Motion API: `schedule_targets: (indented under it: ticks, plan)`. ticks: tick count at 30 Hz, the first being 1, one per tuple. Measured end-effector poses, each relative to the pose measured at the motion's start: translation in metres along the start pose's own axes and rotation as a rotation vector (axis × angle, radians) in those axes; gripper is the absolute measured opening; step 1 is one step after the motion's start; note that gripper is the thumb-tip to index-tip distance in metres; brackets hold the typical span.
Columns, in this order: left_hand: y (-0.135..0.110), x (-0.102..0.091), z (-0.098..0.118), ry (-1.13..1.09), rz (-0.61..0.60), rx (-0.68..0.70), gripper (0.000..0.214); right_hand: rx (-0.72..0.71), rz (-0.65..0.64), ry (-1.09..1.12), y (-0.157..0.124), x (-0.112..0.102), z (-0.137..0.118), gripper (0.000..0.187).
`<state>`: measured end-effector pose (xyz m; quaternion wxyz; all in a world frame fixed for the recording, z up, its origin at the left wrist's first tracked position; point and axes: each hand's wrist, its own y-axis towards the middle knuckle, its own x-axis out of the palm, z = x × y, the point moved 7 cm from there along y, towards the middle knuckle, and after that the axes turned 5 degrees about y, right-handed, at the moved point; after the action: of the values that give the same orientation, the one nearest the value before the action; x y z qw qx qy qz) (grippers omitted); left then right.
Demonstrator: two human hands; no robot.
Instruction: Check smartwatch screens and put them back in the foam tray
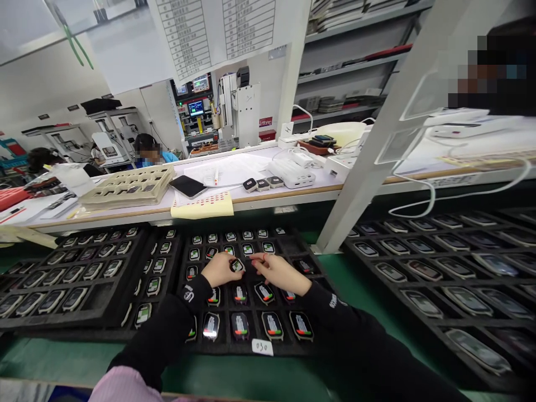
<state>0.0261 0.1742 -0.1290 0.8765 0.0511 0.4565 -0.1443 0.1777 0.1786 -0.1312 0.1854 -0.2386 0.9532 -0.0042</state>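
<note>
A green-topped table (259, 374) carries black compartment trays side by side. The middle tray (247, 340) holds smartwatch bodies with lit screens, one per pocket, and bears a white label reading 030 (262, 347) on its near edge. To its left lies another black tray (71, 312) of watch bodies with dark screens; to the right, past a white post, a further tray (444, 335) of the same. Behind them runs a raised white shelf (318, 190) carrying a stack of beige trays (129, 187), a phone (188, 186), papers, a yellow sheet (203, 206), three loose watch bodies (263, 183) and a white charger block (292, 173).
</note>
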Motion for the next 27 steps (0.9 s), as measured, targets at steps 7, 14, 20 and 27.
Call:
schedule_targets:
  ticks: [7, 14, 20, 27]
  plan:
    - [-0.019, -0.012, 0.005, -0.546, 0.159, -0.083, 0.046, -0.022, -0.181, 0.522, -0.006, 0.022, -0.013, 0.056]
    - [-0.041, -0.017, 0.025, -0.910, 0.147, -0.058, 0.068, -0.066, -0.097, 0.658, -0.025, 0.006, -0.031, 0.059]
    - [-0.053, -0.016, 0.047, -1.121, 0.046, 0.003, 0.054, -0.129, 0.065, 0.621, -0.040, -0.002, -0.048, 0.050]
    - [-0.060, -0.015, 0.057, -1.252, 0.073, 0.015, 0.059, -0.218, 0.201, 0.545, -0.044, -0.001, -0.053, 0.047]
